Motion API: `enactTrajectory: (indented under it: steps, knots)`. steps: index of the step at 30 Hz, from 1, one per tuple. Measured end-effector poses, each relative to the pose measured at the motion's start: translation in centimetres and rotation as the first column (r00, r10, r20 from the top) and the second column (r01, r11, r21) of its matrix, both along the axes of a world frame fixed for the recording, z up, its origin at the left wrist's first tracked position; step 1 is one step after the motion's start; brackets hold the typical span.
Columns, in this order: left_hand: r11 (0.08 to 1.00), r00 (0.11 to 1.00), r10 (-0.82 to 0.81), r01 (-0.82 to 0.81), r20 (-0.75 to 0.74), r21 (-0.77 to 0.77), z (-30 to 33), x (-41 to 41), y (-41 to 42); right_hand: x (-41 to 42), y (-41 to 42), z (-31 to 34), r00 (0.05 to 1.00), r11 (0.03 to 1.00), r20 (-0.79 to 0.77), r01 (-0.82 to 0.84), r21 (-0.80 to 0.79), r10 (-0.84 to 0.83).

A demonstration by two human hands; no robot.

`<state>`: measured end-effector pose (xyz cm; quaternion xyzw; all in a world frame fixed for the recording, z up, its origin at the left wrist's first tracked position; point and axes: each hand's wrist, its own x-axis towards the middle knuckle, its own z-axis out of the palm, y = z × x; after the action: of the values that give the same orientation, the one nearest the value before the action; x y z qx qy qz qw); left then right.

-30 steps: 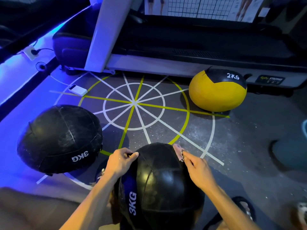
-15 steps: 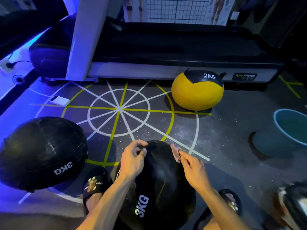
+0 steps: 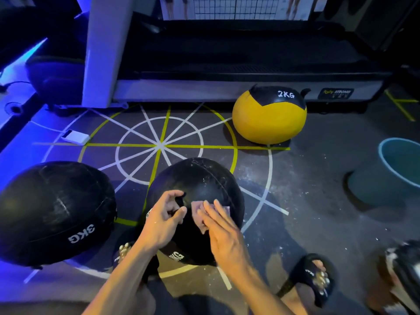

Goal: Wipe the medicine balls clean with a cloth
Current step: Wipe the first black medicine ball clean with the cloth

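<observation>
Head view: cloth under right hand

A dusty black ball sits at lower centre, a pale cloth flat on it; another black ball lower left, a yellow ball upper right.

1. I see a dark, speckled floor marked with a wheel of white and yellow lines.
2. Treadmill runs along the far side; its pale upright post rises at left.
3. Blue light washes the left edge of the floor.
4. A white box with a cable lies left of the wheel.
5. Teal bucket at right.
6. Gridded poster behind the treadmill.
</observation>
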<state>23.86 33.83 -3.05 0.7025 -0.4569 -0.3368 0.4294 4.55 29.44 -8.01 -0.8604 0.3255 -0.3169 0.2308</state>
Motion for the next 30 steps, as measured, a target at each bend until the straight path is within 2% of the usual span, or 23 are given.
enactTrajectory:
  steps: [2,4,6,8,10,11,12,13,14,16,17,18,20,22,23,24,25,27,28,30]
  knots:
    - [0.998,0.998,-0.056,0.056,-0.001,0.022,-0.2,0.8,0.5,-0.8,-2.5,-0.4,0.999,0.999,-0.022,0.029,-0.038,-0.03]
    - [0.992,0.993,-0.114,0.115,-0.018,0.055,-0.3,1.0,0.7,-1.3,-5.0,0.1,0.979,0.976,0.032,0.199,0.093,-0.203]
    - [0.989,0.987,-0.139,0.143,-0.077,0.038,-0.3,0.4,0.6,-1.1,-5.9,0.6,0.929,0.911,0.055,0.346,0.224,-0.366]
    - [0.989,0.983,-0.147,0.149,-0.107,0.01,-0.3,0.1,0.7,0.0,-4.4,1.0,0.961,0.95,0.05,0.26,0.173,-0.273]
    - [0.989,0.981,-0.146,0.147,-0.131,0.0,-0.5,0.4,1.0,0.4,-2.0,1.3,1.0,1.0,-0.018,-0.005,-0.027,0.004]
    - [0.989,0.979,-0.149,0.151,-0.138,0.003,-0.6,0.6,1.2,0.2,-1.8,1.2,0.992,0.985,-0.077,-0.113,-0.131,0.104]
    - [0.987,0.977,-0.159,0.161,-0.144,0.007,-0.6,0.6,1.4,-0.1,-2.7,1.2,0.987,0.97,-0.095,-0.149,-0.19,0.133]
    - [0.985,0.974,-0.169,0.173,-0.149,0.017,-0.5,0.4,1.6,-0.4,-4.2,1.1,0.992,0.98,-0.087,-0.1,-0.17,0.086]
    - [0.983,0.973,-0.173,0.18,-0.153,0.027,-0.5,0.3,1.7,-0.6,-5.9,1.1,0.998,0.996,-0.056,0.017,-0.088,-0.022]
    - [0.983,0.969,-0.173,0.18,-0.176,0.026,-0.6,-0.2,2.1,-0.8,-8.4,1.1,0.965,0.958,-0.064,0.261,0.122,-0.255]
    - [0.984,0.968,-0.173,0.178,-0.184,0.012,-0.5,-0.4,2.2,-0.5,-8.4,1.4,0.953,0.94,-0.07,0.301,0.16,-0.293]
    - [0.984,0.966,-0.176,0.179,-0.191,0.0,-0.5,-0.5,2.2,0.2,-7.5,1.8,0.969,0.956,-0.051,0.249,0.154,-0.244]
    - [0.983,0.963,-0.179,0.181,-0.201,-0.008,-0.4,-0.4,2.1,1.5,-4.4,2.8,0.999,1.0,-0.032,0.0,0.028,0.001]
    - [0.98,0.96,-0.194,0.199,-0.201,0.001,-0.5,-0.1,2.1,1.5,-3.5,2.8,0.973,0.975,-0.16,-0.186,-0.123,0.165]
    - [0.977,0.958,-0.209,0.215,-0.198,0.006,-0.7,0.0,2.1,1.4,-4.5,2.9,0.974,0.974,-0.168,-0.179,-0.14,0.154]
    - [0.973,0.955,-0.224,0.23,-0.192,0.009,-0.7,-0.1,2.1,1.2,-6.1,2.7,0.987,0.989,-0.14,-0.098,-0.109,0.083]
    - [0.971,0.954,-0.231,0.238,-0.189,0.013,-0.9,-0.1,2.2,1.0,-8.0,2.4,0.994,0.999,-0.105,0.039,-0.01,-0.039]
    - [0.97,0.95,-0.232,0.241,-0.208,0.021,-1.1,-0.3,2.3,0.7,-10.1,2.9,0.955,0.945,-0.131,0.287,0.157,-0.268]
    - [0.97,0.947,-0.232,0.242,-0.224,0.017,-1.0,-0.4,2.3,1.2,-10.0,3.4,0.958,0.947,-0.132,0.273,0.169,-0.253]
    - [0.97,0.939,-0.232,0.243,-0.254,0.014,-1.0,-0.2,2.4,2.9,-7.4,4.9,0.989,0.992,-0.139,0.072,0.105,-0.057]
